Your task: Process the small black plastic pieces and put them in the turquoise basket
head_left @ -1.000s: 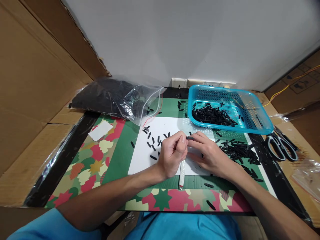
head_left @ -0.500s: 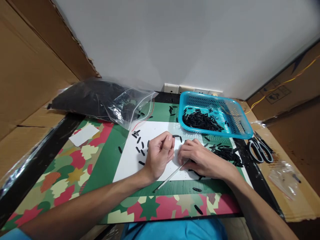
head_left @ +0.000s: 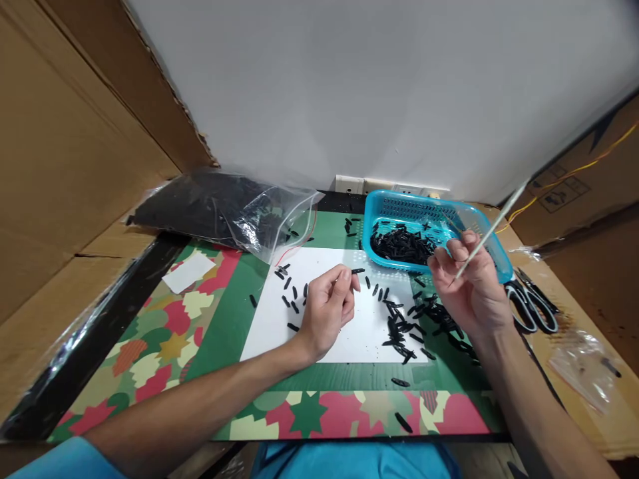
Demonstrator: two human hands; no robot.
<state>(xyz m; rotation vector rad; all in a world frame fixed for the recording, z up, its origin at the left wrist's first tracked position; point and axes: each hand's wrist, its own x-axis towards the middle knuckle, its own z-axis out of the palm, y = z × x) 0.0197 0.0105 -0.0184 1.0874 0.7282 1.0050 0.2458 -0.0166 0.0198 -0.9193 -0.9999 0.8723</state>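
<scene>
My left hand (head_left: 329, 307) rests on the white sheet (head_left: 279, 332) and pinches a small black piece (head_left: 357, 271) at its fingertips. My right hand (head_left: 469, 286) is raised above the table and grips a thin white stick (head_left: 492, 229) that slants up to the right. Several small black pieces (head_left: 399, 329) lie scattered on the sheet between both hands and in a heap (head_left: 439, 313) under my right hand. A blue basket (head_left: 494, 256) behind my right hand holds more black pieces (head_left: 399, 245).
A clear plastic bag (head_left: 224, 209) full of black pieces lies at the back left. Scissors (head_left: 534, 309) sit right of the basket, with a small clear bag (head_left: 582, 362) beyond. A white paper slip (head_left: 188, 271) lies on the patterned mat (head_left: 164, 346). Cardboard walls (head_left: 64, 153) enclose both sides.
My right hand lifted off the sheet and swung the white stick up to the right. My left hand stayed on the sheet with the black piece. The view shifted slightly.
</scene>
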